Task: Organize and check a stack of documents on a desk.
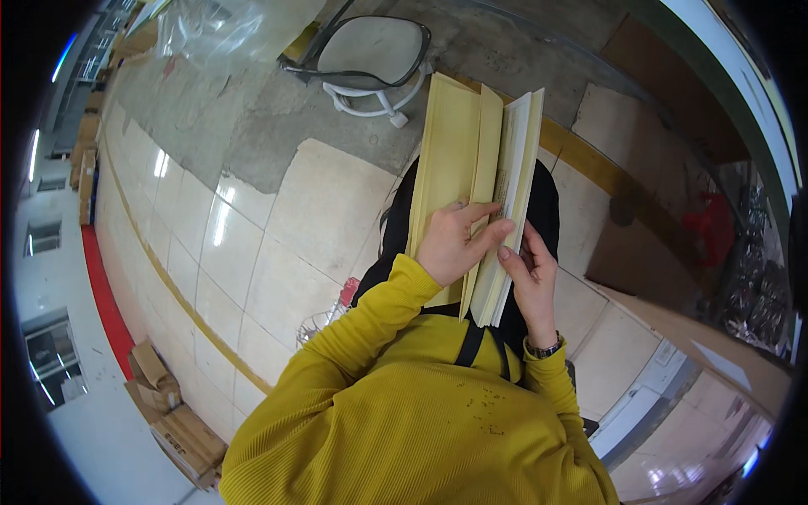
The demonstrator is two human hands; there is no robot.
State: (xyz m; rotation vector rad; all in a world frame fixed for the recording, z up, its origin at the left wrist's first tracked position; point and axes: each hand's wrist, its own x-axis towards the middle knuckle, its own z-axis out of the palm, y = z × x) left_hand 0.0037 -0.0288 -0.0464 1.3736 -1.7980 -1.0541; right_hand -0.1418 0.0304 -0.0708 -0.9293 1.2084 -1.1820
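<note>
A tall, narrow bundle of pale yellow paper sheets (449,160) rests on my lap, parted like a book. A narrower yellow leaf (488,135) stands up in its middle. To the right of that leaf are white pages (513,147) with some small print, backed by a yellow outer sheet. My left hand (450,244) lies across the yellow sheets, its index finger and thumb bent over the middle leaf toward the white pages. My right hand (534,273) pinches the right edge of the bundle, thumb in front and fingers behind. Part of its fingers is hidden by the paper.
A grey-seated chair (374,50) with a white base stands ahead, beside clear plastic sheeting (223,34). Cardboard boxes (187,442) sit at the lower left. On the right are an open carton (648,252), a red object (711,227) and plastic-wrapped goods (762,295).
</note>
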